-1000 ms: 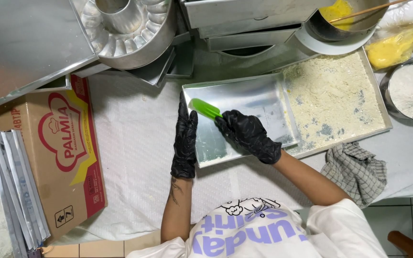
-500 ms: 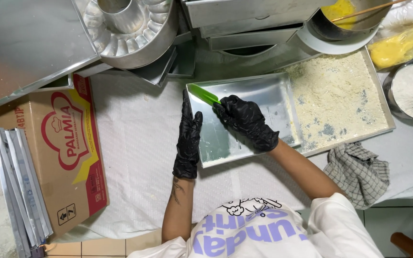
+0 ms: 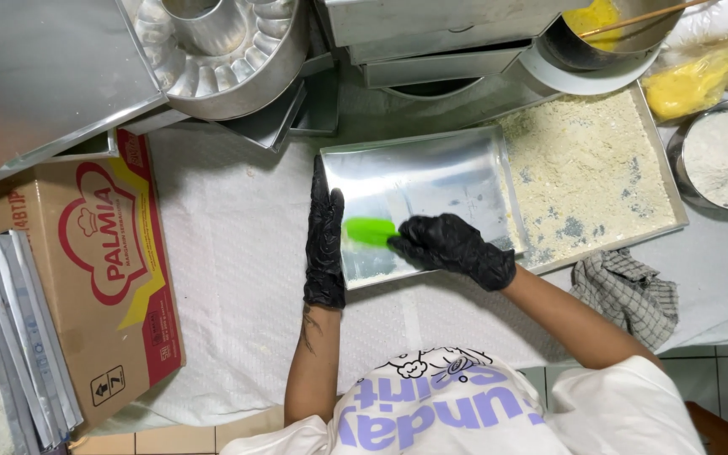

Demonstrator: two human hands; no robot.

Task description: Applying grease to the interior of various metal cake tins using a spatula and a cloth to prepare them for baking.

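Note:
A shiny rectangular metal baking tray (image 3: 431,173) lies on the white cloth in front of me. My left hand (image 3: 325,240), in a black glove, rests flat against the tray's left edge and steadies it. My right hand (image 3: 452,246), also gloved in black, grips a green silicone brush (image 3: 370,230) whose head presses on the tray's near left part.
A second tray (image 3: 587,164) covered with pale crumbs touches the first on the right. A bowl of white flour (image 3: 725,158), a checked cloth (image 3: 629,291), a fluted ring mould (image 3: 212,46), a cardboard box (image 3: 103,270) and stacked metal trays (image 3: 10,329) surround the work spot.
The green brush has moved from the tray's far left corner down toward its near left part, with my right hand following. My left hand stays on the tray's edge.

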